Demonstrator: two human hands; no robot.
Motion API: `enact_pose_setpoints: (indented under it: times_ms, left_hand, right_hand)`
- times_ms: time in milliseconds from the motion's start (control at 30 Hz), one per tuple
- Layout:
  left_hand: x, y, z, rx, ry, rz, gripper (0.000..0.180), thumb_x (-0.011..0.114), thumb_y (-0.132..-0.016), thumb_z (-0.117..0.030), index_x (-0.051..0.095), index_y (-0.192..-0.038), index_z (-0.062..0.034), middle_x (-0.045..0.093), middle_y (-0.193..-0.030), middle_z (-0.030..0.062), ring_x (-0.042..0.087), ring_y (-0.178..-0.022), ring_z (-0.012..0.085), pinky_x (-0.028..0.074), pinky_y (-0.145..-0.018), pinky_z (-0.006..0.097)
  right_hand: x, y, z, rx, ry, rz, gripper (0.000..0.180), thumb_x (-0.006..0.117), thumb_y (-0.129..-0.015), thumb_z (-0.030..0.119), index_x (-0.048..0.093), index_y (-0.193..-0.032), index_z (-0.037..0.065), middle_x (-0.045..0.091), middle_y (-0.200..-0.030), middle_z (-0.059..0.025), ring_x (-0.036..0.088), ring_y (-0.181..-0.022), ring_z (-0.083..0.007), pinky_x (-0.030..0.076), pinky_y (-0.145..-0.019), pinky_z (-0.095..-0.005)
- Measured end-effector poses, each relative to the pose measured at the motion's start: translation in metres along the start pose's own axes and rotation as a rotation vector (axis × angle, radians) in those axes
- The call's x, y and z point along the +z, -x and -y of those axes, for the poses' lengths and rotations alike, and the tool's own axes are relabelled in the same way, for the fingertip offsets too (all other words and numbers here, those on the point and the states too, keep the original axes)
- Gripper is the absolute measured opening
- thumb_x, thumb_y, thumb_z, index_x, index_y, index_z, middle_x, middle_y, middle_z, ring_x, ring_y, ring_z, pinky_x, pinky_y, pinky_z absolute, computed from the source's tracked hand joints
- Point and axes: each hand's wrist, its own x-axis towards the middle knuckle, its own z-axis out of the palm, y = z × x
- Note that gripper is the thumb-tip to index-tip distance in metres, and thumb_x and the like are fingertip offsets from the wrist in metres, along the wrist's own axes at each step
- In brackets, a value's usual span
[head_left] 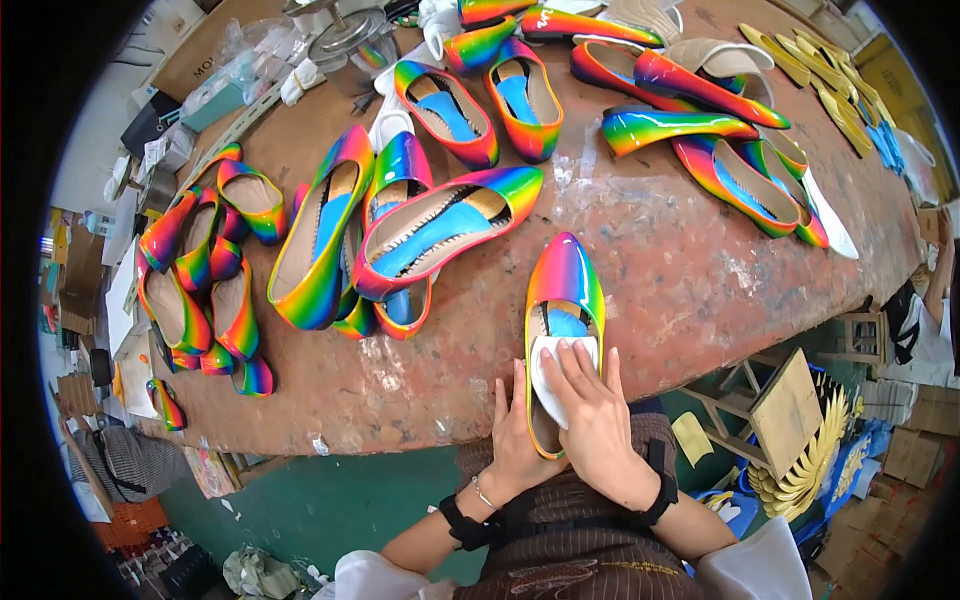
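Observation:
A glossy rainbow-coloured pointed flat shoe [565, 268] lies at the near table edge, toe pointing away from me. Blue lining shows inside it, below the toe part. My left hand [512, 432] is closed on the shoe's left side near the heel, its fingertips along the outer edge. My right hand [597, 425] bears down from above on a white insole [546, 378], which lies over the shoe's opening and leans past its left rim. The right fingers stretch over the insole, and one rests by the shoe's right side. The right thumb is hidden.
Several rainbow flats [450, 230] lie left of and beyond my hands; smaller ones [205, 240] are heaped farther left. More shoes [740, 180] and yellow soles [840, 95] sit right. A metal pot [350, 45] stands at the back. A wooden stool [785, 415] is right, beyond the edge.

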Motion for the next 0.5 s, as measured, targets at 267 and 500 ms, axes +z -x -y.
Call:
enact_pose_setpoints:
  times_ms: [267, 500]
  left_hand:
    - [0.008, 0.007, 0.002, 0.037, -0.147, 0.019, 0.129, 0.084, -0.074, -0.041, -0.008, -0.153, 0.0044, 0.027, -0.151, 0.0389, 0.031, -0.141, 0.0522, 0.004, -0.116, 0.067]
    - [0.006, 0.003, 0.0, 0.025, -0.075, 0.018, 0.131, 0.085, -0.072, -0.041, -0.007, -0.153, 0.0055, 0.027, -0.154, 0.0348, 0.034, -0.141, 0.0489, 0.004, -0.117, 0.066]
  right_hand:
    - [0.002, -0.054, -0.017, 0.008, 0.087, 0.012, 0.06, 0.056, -0.081, 0.002, 0.045, -0.138, -0.009, 0.055, -0.133, -0.0279, 0.05, -0.131, -0.0394, 0.025, -0.116, -0.0575]
    - [0.003, -0.06, -0.018, 0.014, 0.211, -0.059, 0.056, 0.055, -0.084, 0.009, 0.043, -0.134, -0.015, 0.058, -0.125, -0.0283, 0.057, -0.119, -0.0376, 0.025, -0.116, -0.0547]
